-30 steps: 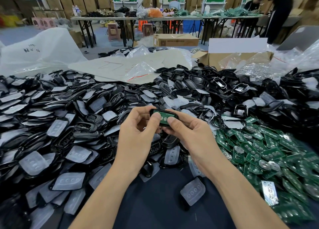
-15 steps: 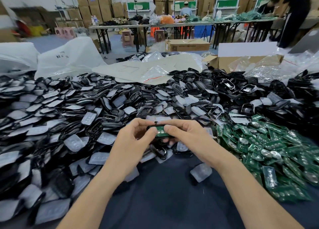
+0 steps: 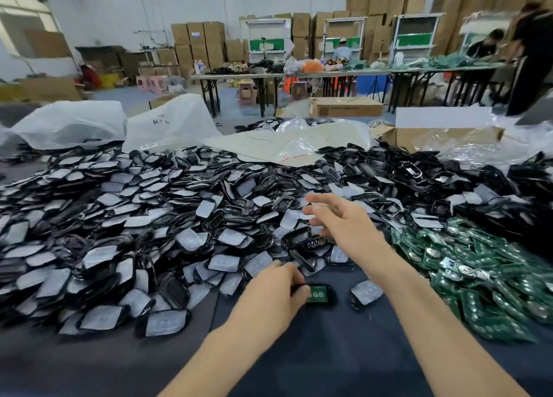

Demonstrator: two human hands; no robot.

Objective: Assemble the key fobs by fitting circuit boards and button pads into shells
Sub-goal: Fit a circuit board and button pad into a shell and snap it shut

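Head view: the left hand (image 3: 276, 290) pinches the left end of a black shell (image 3: 320, 295) that lies on the bench (image 3: 329, 354) with a green board (image 3: 316, 294) seated in it. The right hand (image 3: 339, 223), fingers spread and holding nothing, hovers over the pile of shells and pads (image 3: 179, 217). Loose boards (image 3: 478, 277) are heaped to the right.

Dark table (image 3: 344, 366) under shells (image 3: 149, 217), boards (image 3: 478, 271).

Bags (image 3: 68, 124): two, white, slumped at far left.
Sheet (image 3: 269, 145): pale, flat, right of bags.
Box (image 3: 347, 108): cardboard, on floor behind.
Tables (image 3: 329, 74): long row, cluttered.
Cartons (image 3: 197, 43): stacked against back wall.
Person (image 3: 532, 55): dark-clad, standing far right.
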